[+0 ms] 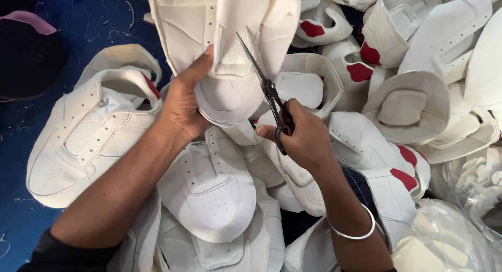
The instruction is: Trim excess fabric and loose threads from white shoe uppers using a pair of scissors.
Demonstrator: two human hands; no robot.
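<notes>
My left hand grips a white shoe upper held up inside out, thumb pressed on its cream lining. My right hand holds small black scissors, blades closed and pointing up-left against the upper's lining near its middle seam. A silver bangle circles my right wrist. Below both hands lies a heap of white shoe uppers.
More white uppers with red heel patches pile up at the right and top. One finished-looking white upper lies at the left on a blue floor strewn with thread bits. Clear plastic bags sit at the lower right. A dark object sits at the top left.
</notes>
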